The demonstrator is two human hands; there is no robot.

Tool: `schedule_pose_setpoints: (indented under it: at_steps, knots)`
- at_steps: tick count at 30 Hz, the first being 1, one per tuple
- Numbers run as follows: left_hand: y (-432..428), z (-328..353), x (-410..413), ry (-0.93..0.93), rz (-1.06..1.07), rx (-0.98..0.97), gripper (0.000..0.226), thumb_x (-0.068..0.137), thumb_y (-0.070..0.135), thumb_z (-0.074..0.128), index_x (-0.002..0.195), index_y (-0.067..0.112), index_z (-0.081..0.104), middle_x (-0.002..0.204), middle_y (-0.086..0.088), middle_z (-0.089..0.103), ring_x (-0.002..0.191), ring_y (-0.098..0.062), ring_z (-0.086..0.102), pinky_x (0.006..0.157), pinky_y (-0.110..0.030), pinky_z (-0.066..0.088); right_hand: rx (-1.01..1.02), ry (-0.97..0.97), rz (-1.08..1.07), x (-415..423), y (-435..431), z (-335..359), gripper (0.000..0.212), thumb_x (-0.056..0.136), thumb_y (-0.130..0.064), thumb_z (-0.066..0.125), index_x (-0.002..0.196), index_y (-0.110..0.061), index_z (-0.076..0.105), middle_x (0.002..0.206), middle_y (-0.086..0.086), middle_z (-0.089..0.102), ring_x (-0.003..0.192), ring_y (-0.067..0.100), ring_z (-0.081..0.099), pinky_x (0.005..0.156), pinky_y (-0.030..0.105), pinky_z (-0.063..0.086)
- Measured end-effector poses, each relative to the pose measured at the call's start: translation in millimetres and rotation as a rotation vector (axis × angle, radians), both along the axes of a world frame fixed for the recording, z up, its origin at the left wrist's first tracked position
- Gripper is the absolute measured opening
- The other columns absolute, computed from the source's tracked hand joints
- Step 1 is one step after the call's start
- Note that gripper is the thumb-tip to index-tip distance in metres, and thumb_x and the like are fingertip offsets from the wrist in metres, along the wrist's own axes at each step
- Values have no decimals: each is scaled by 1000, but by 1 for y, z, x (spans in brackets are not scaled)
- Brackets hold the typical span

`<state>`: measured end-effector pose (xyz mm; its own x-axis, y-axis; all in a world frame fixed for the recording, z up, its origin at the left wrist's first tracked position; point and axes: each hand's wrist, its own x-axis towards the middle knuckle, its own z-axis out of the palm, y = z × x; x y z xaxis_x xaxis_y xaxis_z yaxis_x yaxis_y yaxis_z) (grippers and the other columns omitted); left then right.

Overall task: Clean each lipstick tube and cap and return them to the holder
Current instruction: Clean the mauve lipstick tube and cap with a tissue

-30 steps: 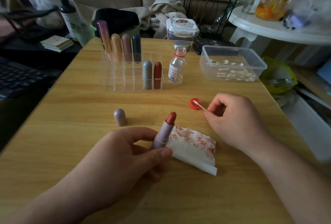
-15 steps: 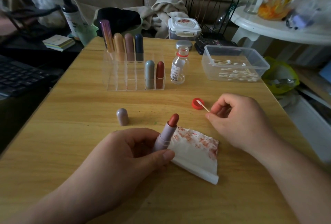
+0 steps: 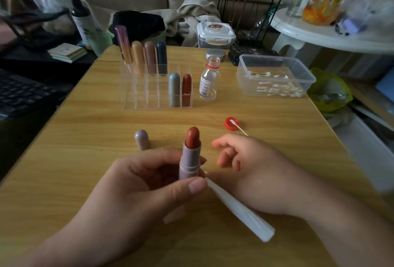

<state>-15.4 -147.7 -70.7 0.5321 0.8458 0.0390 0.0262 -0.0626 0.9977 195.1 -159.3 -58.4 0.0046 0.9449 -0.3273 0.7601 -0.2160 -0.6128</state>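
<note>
Lipstick (image 3: 190, 155): mauve cylinder, red bullet exposed, upright, grasped by left hand (image 3: 136, 190) fingers above wooden surface (image 3: 64, 160). Right hand (image 3: 255, 173): fingers pinching a cotton swab (image 3: 237, 125), over white tissue (image 3: 241, 209). Rounded cap (image 3: 142, 142) standing left. Clear plastic holder (image 3: 157, 87) beyond; open surface between.

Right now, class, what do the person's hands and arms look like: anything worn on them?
Both the left hand and the right hand are bare, without gloves, rings or a watch. The forearms show no sleeves as far as the picture reaches. Fingernails are short and unpainted.
</note>
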Motion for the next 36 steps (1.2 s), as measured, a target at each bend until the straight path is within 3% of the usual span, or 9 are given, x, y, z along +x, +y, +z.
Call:
schedule_pose_setpoints:
  at_steps: [4,6,10,12,13,16,21,29,36]
  knots:
    - [3,-7,-4,-181,15,31,33,65,39,88,91,19,80,92,-9,76,89,-24,74,81,-24,57,-59,187,-41,7,-3,8,52,75,-67,66,120,-42,59,99,-17,67,89,-5,62,82,27,51]
    - [4,-8,-4,-267,-13,67,32,71,35,86,94,13,78,92,-11,74,90,-26,72,84,-26,56,-93,322,-49,10,-5,12,52,74,-68,65,112,-34,68,94,-16,71,78,-9,61,76,24,44]
    - [3,-2,0,-295,-78,207,28,81,25,78,96,2,73,94,-11,71,90,-23,71,96,-19,49,-320,777,-80,14,-8,13,54,76,-46,73,107,-3,73,99,19,68,83,25,54,67,32,39]
    - [2,-2,1,-315,-100,216,28,82,21,78,98,-1,72,96,-14,70,89,-27,71,95,-23,50,-429,848,-79,16,-8,11,65,72,-44,76,110,9,66,105,32,64,84,33,53,68,35,41]
    - [2,-2,1,-329,-98,208,30,81,22,79,98,-2,72,97,-14,70,89,-29,70,92,-26,52,-462,879,-79,15,-8,12,66,72,-42,77,109,11,65,101,32,62,81,34,54,67,34,42]
    - [2,-2,-2,-315,-69,218,31,80,28,79,96,2,73,95,-13,71,87,-31,70,89,-30,53,-575,1139,-79,14,-8,17,35,79,-24,69,99,4,72,83,19,66,66,25,66,59,28,53]
    - [2,-2,-7,-310,-12,63,33,68,39,89,89,16,79,91,-13,72,85,-29,70,78,-34,57,-626,1462,-63,23,-4,14,23,87,-5,63,108,5,64,95,19,70,86,30,70,80,38,58]
    - [2,2,-9,-276,-4,-16,34,67,35,89,92,14,79,88,-13,74,85,-25,71,83,-24,55,-566,1494,-167,27,-5,11,31,80,-2,70,110,4,63,96,23,71,85,34,72,79,41,59]
    - [1,12,-10,-143,-78,-74,26,69,33,86,90,17,80,83,-10,74,76,-23,71,73,-29,59,-283,1245,-330,12,-9,18,11,79,0,72,89,-2,69,81,21,67,65,29,68,58,33,58]
